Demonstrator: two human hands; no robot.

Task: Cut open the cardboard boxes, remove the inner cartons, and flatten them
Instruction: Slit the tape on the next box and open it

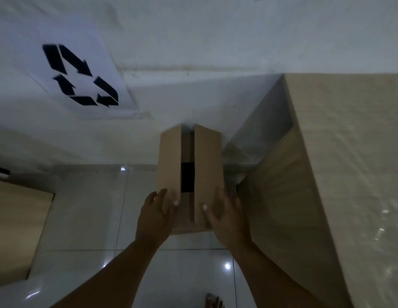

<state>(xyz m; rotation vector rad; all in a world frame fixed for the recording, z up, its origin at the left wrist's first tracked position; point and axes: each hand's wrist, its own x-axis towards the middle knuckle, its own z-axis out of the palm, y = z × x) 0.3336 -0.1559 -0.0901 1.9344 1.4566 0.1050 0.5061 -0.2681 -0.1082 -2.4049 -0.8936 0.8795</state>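
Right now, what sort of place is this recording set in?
Probably an indoor room used as a cardboard recycling spot: glossy white floor tiles, a recycling-symbol sheet on the white wall, and a cardboard box held beside a wood-grain counter.

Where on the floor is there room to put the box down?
Both hands hold the cardboard box. Bare floor tiles lie left of it, between it and the flat cardboard. More bare tile sits beneath the arms, near the foot. The right is crowded by the wooden cabinet.
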